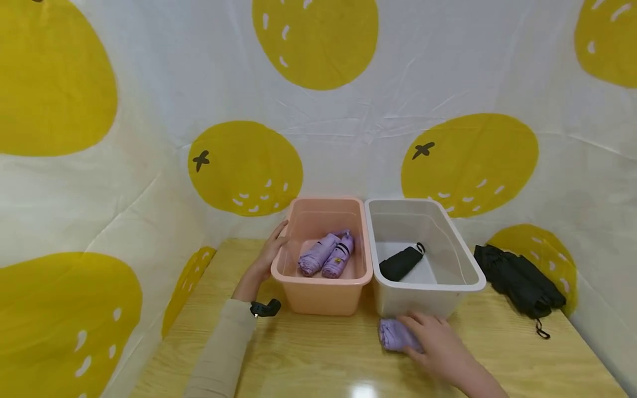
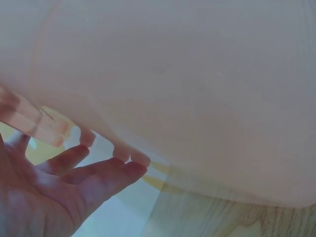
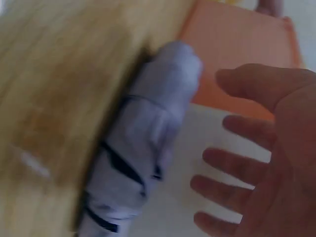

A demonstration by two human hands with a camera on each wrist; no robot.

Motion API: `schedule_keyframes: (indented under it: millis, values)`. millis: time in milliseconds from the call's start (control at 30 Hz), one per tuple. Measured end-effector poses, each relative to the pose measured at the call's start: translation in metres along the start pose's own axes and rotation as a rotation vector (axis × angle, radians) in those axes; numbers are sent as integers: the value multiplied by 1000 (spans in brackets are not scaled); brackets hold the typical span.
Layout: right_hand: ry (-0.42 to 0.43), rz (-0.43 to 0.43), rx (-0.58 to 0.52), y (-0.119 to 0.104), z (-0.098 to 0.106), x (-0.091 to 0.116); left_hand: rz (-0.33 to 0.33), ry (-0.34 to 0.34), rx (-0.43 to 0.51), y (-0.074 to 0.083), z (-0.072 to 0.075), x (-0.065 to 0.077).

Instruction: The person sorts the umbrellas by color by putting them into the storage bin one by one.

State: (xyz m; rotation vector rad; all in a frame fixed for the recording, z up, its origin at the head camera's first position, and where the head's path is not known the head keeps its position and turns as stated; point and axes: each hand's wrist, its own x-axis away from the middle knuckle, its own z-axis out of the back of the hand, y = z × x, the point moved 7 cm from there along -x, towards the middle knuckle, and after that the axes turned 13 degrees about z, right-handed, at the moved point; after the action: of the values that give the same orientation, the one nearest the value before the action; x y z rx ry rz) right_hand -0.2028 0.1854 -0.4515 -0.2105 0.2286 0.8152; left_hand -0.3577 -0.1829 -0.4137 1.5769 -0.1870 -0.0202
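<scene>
My left hand is at the left side of the pink bin, its fingertips right at the wall with fingers extended in the left wrist view. Two folded purple umbrellas lie side by side inside that bin. A third purple umbrella lies on the table in front of the white bin. Over its right end in the head view is my right hand; the right wrist view shows the fingers spread beside the umbrella, with a gap between. A folded black umbrella rests inside the white bin.
Another black umbrella, with a wrist loop, lies on the wooden table right of the white bin. The two bins stand side by side. Behind them hangs a white cloth with yellow fruit prints, which also runs along both sides.
</scene>
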Motion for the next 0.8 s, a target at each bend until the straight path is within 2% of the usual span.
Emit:
schedule_keyframes:
  millis: [67, 167, 300, 500, 667, 800]
  values:
    - [-42, -21, 47, 8, -14, 1, -11, 4, 11, 1, -1, -1]
    - [-46, -15, 111, 13, -27, 5, -2, 1, 3, 1, -1, -1]
    - [-47, 11, 125, 16, -34, 4, 8, 29, 4, -2, 2, -3]
    - [-13, 122, 70, 19, -36, -4, -8, 50, 17, -1, 6, -2]
    - [-31, 196, -7, 22, -44, 0, 12, 42, 42, -5, 4, -3]
    - [-14, 240, -52, 23, -46, 0, 3, 49, 45, -3, 4, -4]
